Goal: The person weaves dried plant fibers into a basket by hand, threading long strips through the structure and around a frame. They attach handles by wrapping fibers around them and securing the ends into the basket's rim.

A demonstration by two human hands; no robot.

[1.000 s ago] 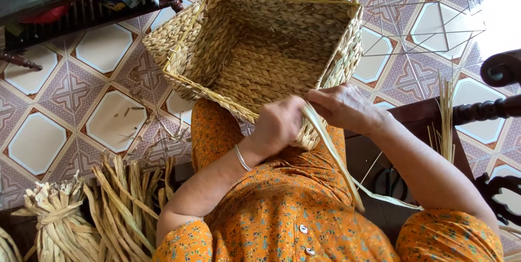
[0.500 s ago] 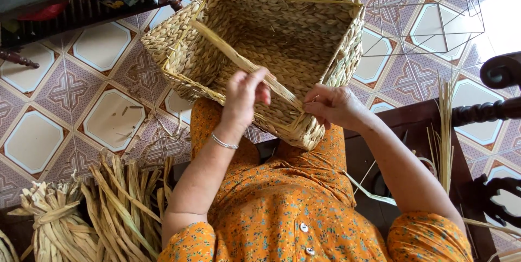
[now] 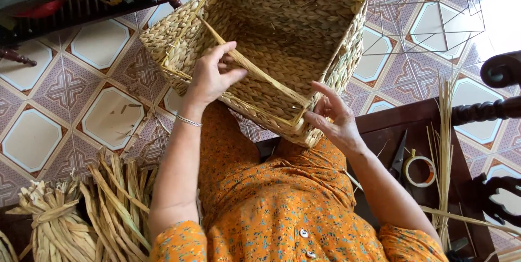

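Basket (image 3: 282,39) of woven straw rests tilted on the lap; left hand (image 3: 209,77) pinches a flat reed strand (image 3: 255,72) (bracelet on wrist), right hand (image 3: 336,121), fingers spread, steadies the near corner.

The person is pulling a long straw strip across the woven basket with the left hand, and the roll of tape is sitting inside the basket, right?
Not quite. The left hand does hold the straw strip across the woven basket, but the roll of tape is not inside it. The head view shows it lying on the dark wooden table beside the right hand, next to the scissors.
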